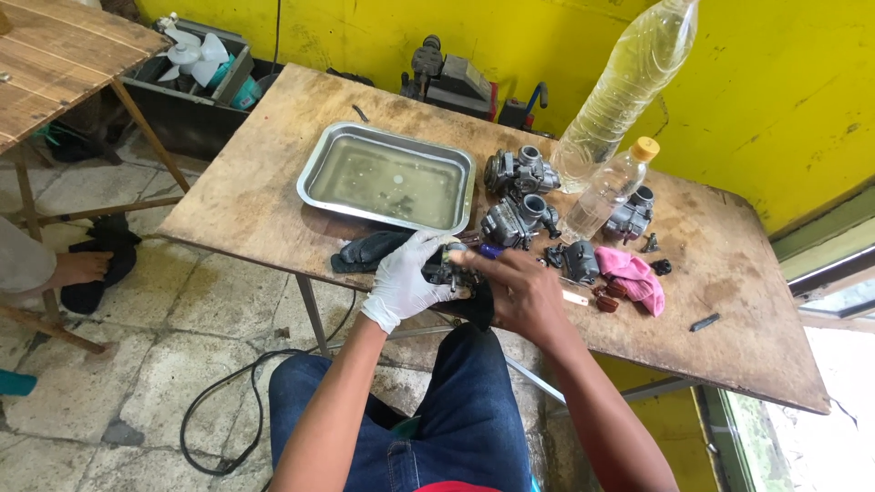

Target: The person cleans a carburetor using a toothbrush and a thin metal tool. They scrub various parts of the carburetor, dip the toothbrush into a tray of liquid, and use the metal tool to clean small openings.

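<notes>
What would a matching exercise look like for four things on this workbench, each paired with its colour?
Things:
1. tray
2. cloth
3. small bottle's cap
4. left hand glove

Colours:
A. white
B. pink
C. silver
D. yellow

Pairs: 1-C, 2-B, 3-D, 4-A

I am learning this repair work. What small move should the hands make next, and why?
Probably keep the left hand steady around the dark carburetor part while the right hand works the purple-handled tool at its top. Both hands already meet there, above the table edge, so steadiness seems needed.
</notes>
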